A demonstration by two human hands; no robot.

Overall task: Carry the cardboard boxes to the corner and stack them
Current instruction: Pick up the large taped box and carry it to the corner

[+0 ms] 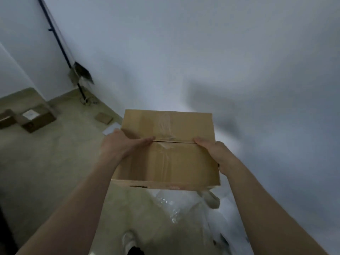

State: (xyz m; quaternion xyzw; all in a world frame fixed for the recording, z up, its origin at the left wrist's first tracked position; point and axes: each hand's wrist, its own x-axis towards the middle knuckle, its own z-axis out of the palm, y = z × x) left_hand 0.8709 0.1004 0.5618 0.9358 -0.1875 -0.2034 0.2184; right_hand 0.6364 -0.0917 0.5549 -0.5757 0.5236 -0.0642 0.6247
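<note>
— What am I looking at, biggest first?

— The pale wall (pixel 202 52) is filling most of the view, the floor (pixel 55 162) is running off to the left, and the two are meeting at a corner (pixel 81 92) far ahead and left. Two small boxes (pixel 35 118) are lying on the floor near it.

— And the box being carried?

— I'm watching the cardboard box (pixel 166 150) hanging in the air at chest height, right in front of the wall — its long axis running left to right. The left hand (pixel 125 142) is clamping one end, fingers laid flat over the top seam; the right hand (pixel 215 151) is clamping the other, fingers curled over the edge.

— Which way next?

— The corner is lying left of both grips, nearer the left hand, so I'm judging a leftward turn.
</note>
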